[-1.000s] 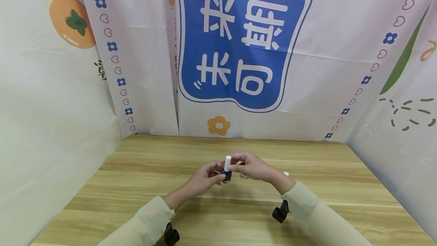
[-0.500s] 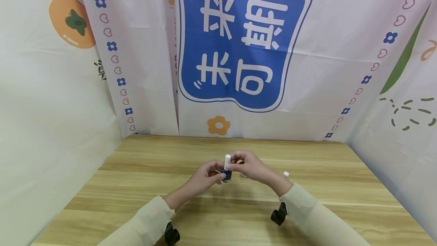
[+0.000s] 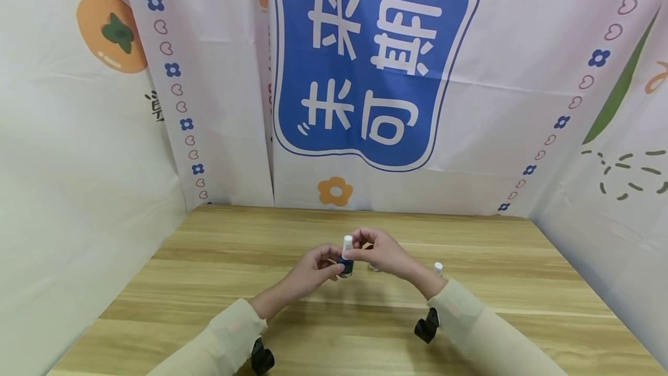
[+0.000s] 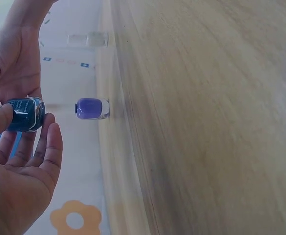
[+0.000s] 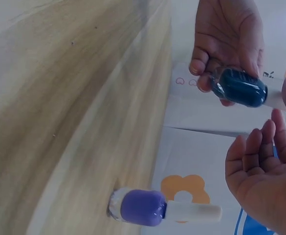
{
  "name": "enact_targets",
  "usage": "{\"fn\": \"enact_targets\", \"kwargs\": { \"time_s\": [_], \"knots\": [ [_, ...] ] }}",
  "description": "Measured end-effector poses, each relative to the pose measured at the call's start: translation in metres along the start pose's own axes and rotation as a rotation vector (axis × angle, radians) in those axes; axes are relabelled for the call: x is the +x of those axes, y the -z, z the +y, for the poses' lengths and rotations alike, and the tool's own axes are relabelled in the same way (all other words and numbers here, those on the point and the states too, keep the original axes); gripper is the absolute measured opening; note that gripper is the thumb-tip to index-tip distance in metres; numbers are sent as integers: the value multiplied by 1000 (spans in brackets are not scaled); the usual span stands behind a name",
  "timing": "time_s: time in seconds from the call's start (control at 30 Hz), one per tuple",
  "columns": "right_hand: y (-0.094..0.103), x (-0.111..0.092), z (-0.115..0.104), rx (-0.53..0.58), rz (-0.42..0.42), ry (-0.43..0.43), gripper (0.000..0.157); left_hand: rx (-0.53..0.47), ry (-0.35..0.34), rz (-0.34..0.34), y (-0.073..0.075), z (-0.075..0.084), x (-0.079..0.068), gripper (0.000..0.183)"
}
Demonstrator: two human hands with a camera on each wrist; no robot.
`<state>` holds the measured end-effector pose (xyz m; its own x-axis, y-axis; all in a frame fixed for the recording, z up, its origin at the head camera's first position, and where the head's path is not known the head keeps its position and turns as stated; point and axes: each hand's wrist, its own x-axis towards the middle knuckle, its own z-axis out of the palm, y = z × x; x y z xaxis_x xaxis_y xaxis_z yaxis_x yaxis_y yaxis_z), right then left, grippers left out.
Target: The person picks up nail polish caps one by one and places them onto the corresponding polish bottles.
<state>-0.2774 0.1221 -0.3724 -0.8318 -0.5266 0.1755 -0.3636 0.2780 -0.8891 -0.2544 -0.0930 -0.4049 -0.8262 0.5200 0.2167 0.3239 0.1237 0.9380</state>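
Near the middle of the table, my left hand (image 3: 315, 266) grips a dark teal nail polish bottle (image 5: 240, 87) by its glass body, thumb against one side. My right hand (image 3: 385, 253) pinches the bottle's white cap (image 3: 347, 245) between thumb and fingers. The cap sits on the bottle, which is held upright above the wood. In the left wrist view, the teal glass (image 4: 28, 114) shows between both hands. A purple nail polish bottle (image 5: 143, 206) with a white cap stands on the table close by, mostly hidden behind my right hand in the head view.
A pale, clear-looking bottle (image 4: 96, 39) stands farther off in the left wrist view. In the head view, a white cap (image 3: 438, 267) shows just beyond my right forearm. The wooden table (image 3: 344, 335) ends at a printed cloth (image 3: 229, 149) behind and at the sides.
Both hands stay on the teal bottle, which has risen very slightly. My right thumb has shifted a little left across the cap, and small print now shows on the cap.
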Motion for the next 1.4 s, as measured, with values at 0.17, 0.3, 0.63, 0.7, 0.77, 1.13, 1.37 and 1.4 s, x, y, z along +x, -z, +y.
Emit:
{"fn": "enact_targets", "kwargs": {
  "time_s": [0.17, 0.3, 0.63, 0.7, 0.77, 1.13, 1.37, 1.4],
  "knots": [
    [10, 1, -4, -19, -109, 82, 24, 12, -2, -9, 1, 0, 0, 26],
    [14, 2, -4, -36, -185, 122, 29, 11, 1, -18, 1, 0, 0, 27],
    [10, 1, 0, -34, -196, 170, 23, 7, 3, -13, -1, -3, 0, 27],
    [9, 1, -1, -27, -180, 148, 23, 6, 5, -11, -1, -4, 0, 27],
    [9, 1, -2, -21, -161, 121, 22, 4, 4, -9, -1, -5, 0, 28],
    [2, 2, 0, -21, -58, 92, 19, -6, 11, 10, -1, -2, -1, 25],
    [-6, 1, -3, 6, 16, 42, 13, -4, 7, 18, -2, 0, -1, 23],
    [-7, 0, -3, 11, 23, 33, 15, -1, 5, 19, -2, -1, 0, 23]
  ]
}}
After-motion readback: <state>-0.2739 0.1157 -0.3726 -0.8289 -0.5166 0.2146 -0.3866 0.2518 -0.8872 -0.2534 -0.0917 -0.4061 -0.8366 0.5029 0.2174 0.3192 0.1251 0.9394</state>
